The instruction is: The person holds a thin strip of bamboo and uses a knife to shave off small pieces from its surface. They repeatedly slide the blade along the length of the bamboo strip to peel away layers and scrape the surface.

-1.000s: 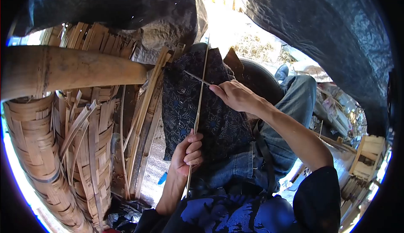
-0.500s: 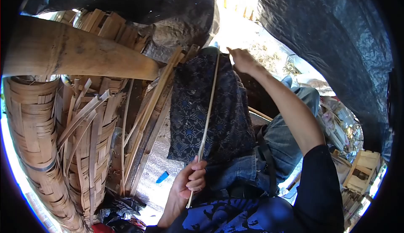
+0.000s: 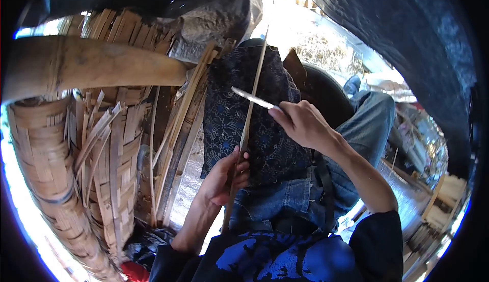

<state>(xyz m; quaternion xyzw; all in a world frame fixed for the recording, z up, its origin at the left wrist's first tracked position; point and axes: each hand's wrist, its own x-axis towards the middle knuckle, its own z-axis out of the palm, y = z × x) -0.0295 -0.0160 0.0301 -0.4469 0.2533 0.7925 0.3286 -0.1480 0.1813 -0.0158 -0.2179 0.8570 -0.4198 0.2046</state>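
My left hand (image 3: 226, 177) is wrapped round the lower part of a long thin bamboo strip (image 3: 258, 73), which slants away from my body and up past the far end of the cloth. In my right hand (image 3: 304, 124) is a knife (image 3: 250, 97), its bright blade pointing left and lying across the strip. Its handle is hidden in my fingers. Under both, a dark patterned cloth (image 3: 224, 124) covers my leg, with blue jeans (image 3: 285, 198) showing at its lower edge.
A thick bamboo pole (image 3: 122, 64) juts in from the left above tall woven bamboo baskets (image 3: 41, 144). Split bamboo pieces (image 3: 175, 134) lean beside my leg. Dark plastic sheeting (image 3: 397, 32) hangs at upper right, and a wooden crate-like piece (image 3: 444, 200) stands at the far right.
My right hand has drawn back from the strip's far end towards me, and the knife blade now shows clearly. My left hand has risen slightly with the strip, which now reaches farther away.
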